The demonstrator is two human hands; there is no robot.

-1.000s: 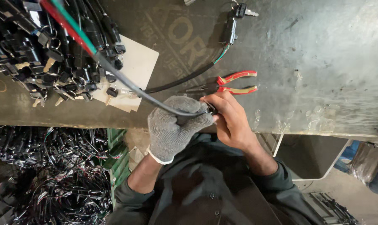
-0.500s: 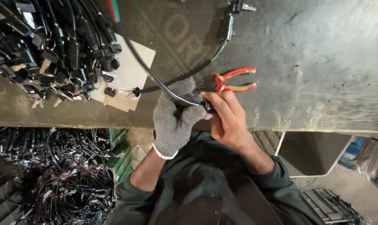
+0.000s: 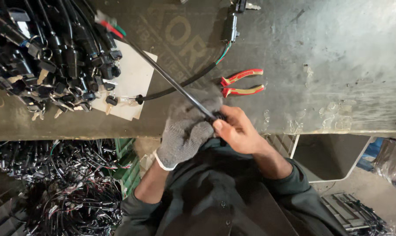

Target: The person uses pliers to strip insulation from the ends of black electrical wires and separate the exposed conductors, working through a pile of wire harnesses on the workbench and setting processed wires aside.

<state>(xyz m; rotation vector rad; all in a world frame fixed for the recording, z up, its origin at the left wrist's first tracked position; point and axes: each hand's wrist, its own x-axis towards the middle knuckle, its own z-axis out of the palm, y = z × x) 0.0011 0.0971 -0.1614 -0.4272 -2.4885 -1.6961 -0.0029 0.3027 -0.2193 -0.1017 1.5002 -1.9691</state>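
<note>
Both hands (image 3: pixel 209 124) closed around black cable (image 3: pixel 171 81).

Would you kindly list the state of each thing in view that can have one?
Left hand: gloved, closed around the black cable.
Right hand: bare, pinching the cable's end.
Black cable: pulled straight, coloured wires showing at its far end.
Pliers: lying on the table, handles spread, untouched.
Pile of switch cables: heaped on the table.
White sheet: flat under the pile's edge.
</note>
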